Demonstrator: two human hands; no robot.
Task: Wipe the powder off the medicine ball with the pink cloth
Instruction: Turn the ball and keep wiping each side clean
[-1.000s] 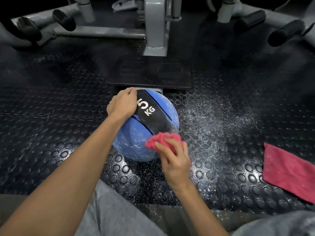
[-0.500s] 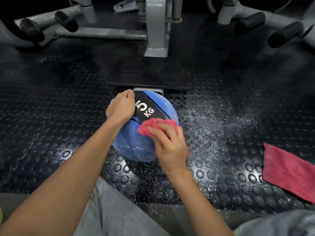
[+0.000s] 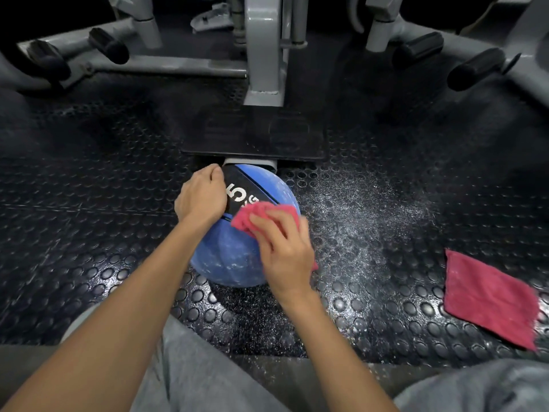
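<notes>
A blue medicine ball with a black band marked "5 KG" rests on the studded black rubber floor, white powder smeared on its near blue side. My left hand grips the ball's upper left, fingers curled over the top. My right hand presses a bunched pink cloth against the ball's upper right, covering part of the "KG" lettering. The cloth's far part is hidden under my fingers.
A second pink cloth lies flat on the floor at the right. White powder is scattered on the mat right of the ball. A grey gym machine post and its black footplate stand just behind the ball.
My right hand has slid the pink cloth up from the ball's lower right onto the black band. The left hand has kept its hold on the ball.
</notes>
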